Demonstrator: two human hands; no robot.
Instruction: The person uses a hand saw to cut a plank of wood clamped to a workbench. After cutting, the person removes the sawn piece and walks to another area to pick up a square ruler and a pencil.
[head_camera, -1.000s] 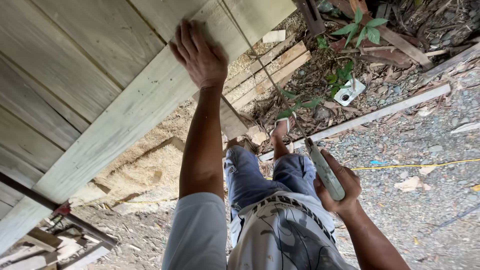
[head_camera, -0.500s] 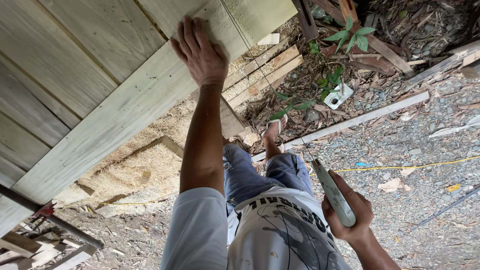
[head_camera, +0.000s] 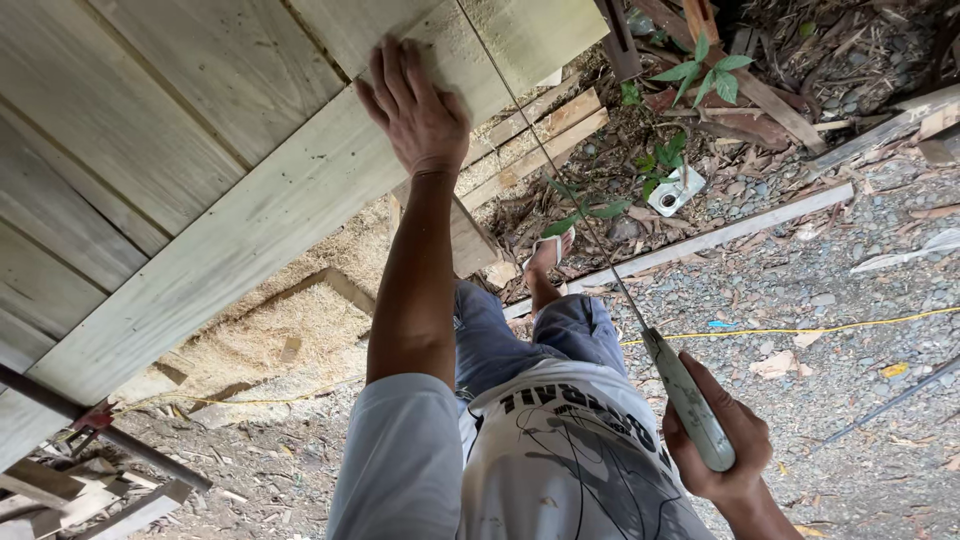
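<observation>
- Head view, looking down: left hand (head_camera: 415, 110) lies flat, fingers spread, palm pressed on a pale wooden plank (head_camera: 250, 215) — nothing gripped, just bearing down on the board.
- That plank runs diagonally under the palm, from beyond the fingertips down past the wrist side; more grey boards (head_camera: 110, 130) lie edge to edge on the far side of it from the body.
- Right hand (head_camera: 725, 445) is closed in a fist around the pale handle (head_camera: 690, 410) of a handsaw — fingers fully wrapped, thumb on top.
- Saw blade (head_camera: 560, 190) shows as a thin dark line running up from the fist, past the knees, and reaching the plank just beside the left hand's little-finger side.
- Between the two hands: blue jeans (head_camera: 520, 335), a white printed shirt (head_camera: 570, 460), one foot in a sandal (head_camera: 550, 255) ahead of the saw line.
- Below the left forearm: a heap of sawdust (head_camera: 280, 335).
- Outboard of the saw fist: gravel ground (head_camera: 850, 330), a yellow cord (head_camera: 800, 330) across it, a long wood strip (head_camera: 720, 235), scrap timber and green leaves (head_camera: 700, 70) beyond.
</observation>
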